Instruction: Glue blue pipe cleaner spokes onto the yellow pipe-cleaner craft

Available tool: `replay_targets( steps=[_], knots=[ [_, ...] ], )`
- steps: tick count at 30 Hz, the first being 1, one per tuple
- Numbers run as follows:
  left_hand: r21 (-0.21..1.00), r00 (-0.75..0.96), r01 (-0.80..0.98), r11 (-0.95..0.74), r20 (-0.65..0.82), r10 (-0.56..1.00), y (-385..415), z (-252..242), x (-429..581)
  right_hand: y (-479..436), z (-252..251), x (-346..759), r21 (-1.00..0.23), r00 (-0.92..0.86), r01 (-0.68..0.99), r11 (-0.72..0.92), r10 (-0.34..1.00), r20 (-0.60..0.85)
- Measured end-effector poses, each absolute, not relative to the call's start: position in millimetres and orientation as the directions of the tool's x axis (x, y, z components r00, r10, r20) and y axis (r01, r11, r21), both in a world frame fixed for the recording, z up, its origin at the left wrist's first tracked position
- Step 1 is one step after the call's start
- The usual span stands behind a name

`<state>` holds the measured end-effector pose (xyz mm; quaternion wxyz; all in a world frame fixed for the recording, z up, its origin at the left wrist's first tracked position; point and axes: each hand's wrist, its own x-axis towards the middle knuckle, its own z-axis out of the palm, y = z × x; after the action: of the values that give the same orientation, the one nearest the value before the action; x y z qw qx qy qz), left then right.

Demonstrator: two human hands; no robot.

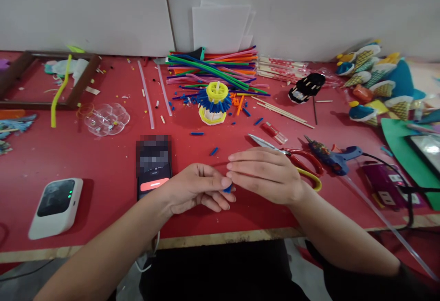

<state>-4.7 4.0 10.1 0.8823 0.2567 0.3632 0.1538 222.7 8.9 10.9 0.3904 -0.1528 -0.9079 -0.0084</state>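
Note:
My left hand (pixel 202 188) is closed, thumb and forefinger pinching a small blue pipe-cleaner piece (pixel 227 188). My right hand (pixel 266 176) reaches in from the right with its fingers stretched out side by side. Its fingertips are close to the left thumb and the blue piece, and its own thumb is hidden. Beyond the hands stands a small round model (pixel 213 104) with a yellow wheel-like top, a blue fringed roof and a yellow-edged base. Short blue pieces (pixel 213 151) lie on the red table between it and my hands.
Scissors (pixel 263 141) and a blue glue gun (pixel 335 158) lie right of my hands. A phone (pixel 154 163) is by my left forearm, with a white device (pixel 57 207) farther left. Colourful pipe cleaners (pixel 213 69) lie piled at the back, near thin wooden sticks (pixel 285 112).

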Motion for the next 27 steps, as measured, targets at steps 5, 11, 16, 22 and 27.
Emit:
replay_targets(
  steps=[5,11,16,22,27],
  knots=[
    [0.685,0.586,-0.211,0.697,-0.482,0.651,1,10,-2,7,4,219,-0.197,-0.552,0.360,0.912,0.378,0.743],
    [0.838,0.424,-0.222,0.498,-0.377,0.824,-3,11,3,4,-1,209,-0.299,-0.506,0.368,0.881,0.459,0.730],
    [0.901,0.485,-0.146,0.408,-0.294,0.823,-4,11,2,5,-1,210,-0.318,-0.529,0.374,0.871,0.482,0.699],
    [0.949,0.461,-0.092,0.300,-0.227,0.858,-2,8,0,4,-1,211,-0.376,-0.546,0.336,0.863,0.504,0.669],
    [0.964,0.436,-0.051,0.260,-0.212,0.875,-2,7,0,3,-3,211,-0.355,-0.551,0.348,0.868,0.495,0.672]
  ],
)
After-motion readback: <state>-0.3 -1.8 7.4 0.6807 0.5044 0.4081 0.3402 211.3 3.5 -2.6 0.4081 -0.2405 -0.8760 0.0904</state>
